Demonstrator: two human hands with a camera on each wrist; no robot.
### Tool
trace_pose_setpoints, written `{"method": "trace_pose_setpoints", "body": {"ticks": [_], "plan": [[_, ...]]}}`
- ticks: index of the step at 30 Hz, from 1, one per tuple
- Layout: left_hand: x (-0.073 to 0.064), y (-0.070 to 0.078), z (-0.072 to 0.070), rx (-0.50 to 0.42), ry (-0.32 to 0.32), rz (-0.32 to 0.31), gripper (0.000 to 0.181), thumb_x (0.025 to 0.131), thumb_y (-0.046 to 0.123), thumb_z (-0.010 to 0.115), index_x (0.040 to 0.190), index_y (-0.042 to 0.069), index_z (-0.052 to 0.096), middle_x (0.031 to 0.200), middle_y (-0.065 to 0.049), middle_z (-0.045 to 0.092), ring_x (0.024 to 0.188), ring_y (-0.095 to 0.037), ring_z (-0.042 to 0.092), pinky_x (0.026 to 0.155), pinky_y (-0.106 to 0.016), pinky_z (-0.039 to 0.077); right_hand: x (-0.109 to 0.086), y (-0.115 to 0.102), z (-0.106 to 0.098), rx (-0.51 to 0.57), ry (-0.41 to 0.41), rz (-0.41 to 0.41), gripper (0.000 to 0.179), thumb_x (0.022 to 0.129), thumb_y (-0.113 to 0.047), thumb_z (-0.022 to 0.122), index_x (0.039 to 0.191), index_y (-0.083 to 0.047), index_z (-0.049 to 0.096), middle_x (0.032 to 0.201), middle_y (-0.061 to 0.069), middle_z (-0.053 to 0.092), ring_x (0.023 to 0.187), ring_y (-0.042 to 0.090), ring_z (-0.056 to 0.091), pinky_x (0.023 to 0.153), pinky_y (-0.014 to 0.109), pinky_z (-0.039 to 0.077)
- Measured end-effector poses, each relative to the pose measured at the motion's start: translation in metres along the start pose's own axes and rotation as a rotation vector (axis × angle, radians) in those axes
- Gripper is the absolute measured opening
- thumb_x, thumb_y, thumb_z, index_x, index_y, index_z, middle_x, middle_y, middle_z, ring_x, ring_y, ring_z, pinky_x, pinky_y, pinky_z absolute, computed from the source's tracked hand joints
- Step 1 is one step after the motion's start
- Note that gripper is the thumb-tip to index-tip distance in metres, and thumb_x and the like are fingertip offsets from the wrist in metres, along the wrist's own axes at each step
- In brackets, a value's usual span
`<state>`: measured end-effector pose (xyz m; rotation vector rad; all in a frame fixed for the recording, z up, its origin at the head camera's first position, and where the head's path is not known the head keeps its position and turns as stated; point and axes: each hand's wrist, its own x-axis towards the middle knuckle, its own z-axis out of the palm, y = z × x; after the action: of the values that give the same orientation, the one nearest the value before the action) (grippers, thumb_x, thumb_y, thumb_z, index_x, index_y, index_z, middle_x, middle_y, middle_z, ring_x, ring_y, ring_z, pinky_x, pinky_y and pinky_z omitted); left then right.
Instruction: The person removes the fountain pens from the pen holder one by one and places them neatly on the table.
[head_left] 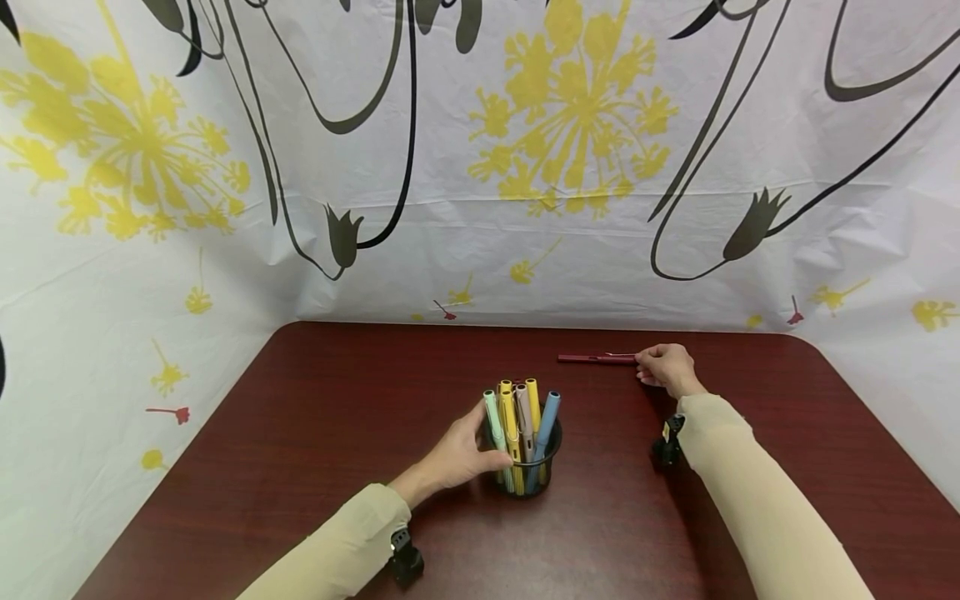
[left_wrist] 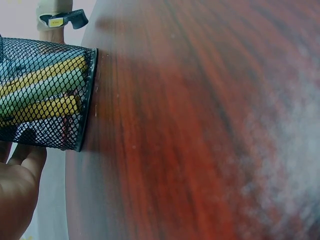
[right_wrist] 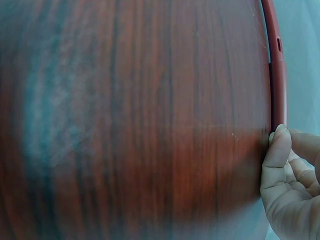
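Observation:
My left hand (head_left: pixel 459 454) holds a black mesh pen cup (head_left: pixel 546 477) on its left side, thumb in front near the rim and fingers behind. Standing in the cup are several pens: a mint green pen (head_left: pixel 492 417), yellow pens (head_left: pixel 508 417), a greyish mauve pen (head_left: pixel 524 421) and a blue pen (head_left: pixel 548 417). The left wrist view shows the pens through the mesh wall (left_wrist: pixel 55 132). Farther back and to the right, my right hand (head_left: pixel 666 368) pinches one end of a dark red pen (head_left: pixel 588 359) between thumb and fingers. The pen lies lengthwise left to right, close over the table.
The dark red-brown wooden table (head_left: pixel 360 383) has rounded far corners. Behind it hangs a white cloth (head_left: pixel 450 167) printed with yellow flowers and dark stems, meeting the far edge. A black wrist camera (head_left: pixel 406 557) sits on the left sleeve, another camera (head_left: pixel 667 442) on the right.

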<state>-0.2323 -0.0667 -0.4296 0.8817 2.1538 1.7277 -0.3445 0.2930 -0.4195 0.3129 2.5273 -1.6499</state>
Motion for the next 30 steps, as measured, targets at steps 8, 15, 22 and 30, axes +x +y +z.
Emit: {"method": "trace_pose_setpoints", "body": {"ticks": [8, 15, 22, 30], "plan": [[-0.0008, -0.0001, 0.0009, -0.006, 0.000, -0.001, 0.098, 0.077, 0.048, 0.073, 0.149, 0.009, 0.021, 0.131, -0.015, 0.052, 0.118, -0.019, 0.053, 0.096, -0.024, 0.043, -0.0012, 0.0012, -0.0008, -0.002, 0.002, -0.005, 0.034, 0.097, -0.007, 0.046, 0.120, 0.017, 0.051, 0.067, -0.004, 0.061, 0.057, 0.003, 0.060, 0.060, 0.022, 0.054], [-0.0006, -0.0022, 0.0023, 0.004, 0.008, 0.013, 0.101, 0.074, 0.054, 0.073, 0.148, 0.008, 0.022, 0.129, -0.016, 0.055, 0.114, -0.017, 0.055, 0.095, -0.025, 0.044, -0.0026, 0.0032, -0.0025, -0.003, -0.010, 0.003, 0.035, 0.098, -0.008, 0.046, 0.122, 0.016, 0.050, 0.071, -0.002, 0.061, 0.059, 0.003, 0.061, 0.061, 0.023, 0.054], [-0.0007, -0.0031, 0.0035, -0.009, 0.007, 0.017, 0.101, 0.074, 0.055, 0.072, 0.148, 0.008, 0.022, 0.129, -0.016, 0.054, 0.114, -0.017, 0.054, 0.095, -0.025, 0.044, -0.0038, 0.0051, -0.0051, 0.011, -0.022, 0.006, 0.037, 0.098, -0.011, 0.047, 0.124, 0.015, 0.048, 0.075, 0.000, 0.062, 0.060, 0.004, 0.061, 0.063, 0.024, 0.055], [-0.0007, -0.0015, 0.0007, 0.017, 0.019, 0.035, 0.104, 0.074, 0.060, 0.070, 0.149, 0.008, 0.020, 0.130, -0.016, 0.053, 0.115, -0.019, 0.054, 0.094, -0.025, 0.044, -0.0090, 0.0017, -0.0086, 0.012, 0.054, -0.066, 0.035, 0.097, -0.012, 0.049, 0.121, 0.013, 0.050, 0.071, -0.005, 0.060, 0.059, 0.002, 0.060, 0.062, 0.023, 0.055]]}}
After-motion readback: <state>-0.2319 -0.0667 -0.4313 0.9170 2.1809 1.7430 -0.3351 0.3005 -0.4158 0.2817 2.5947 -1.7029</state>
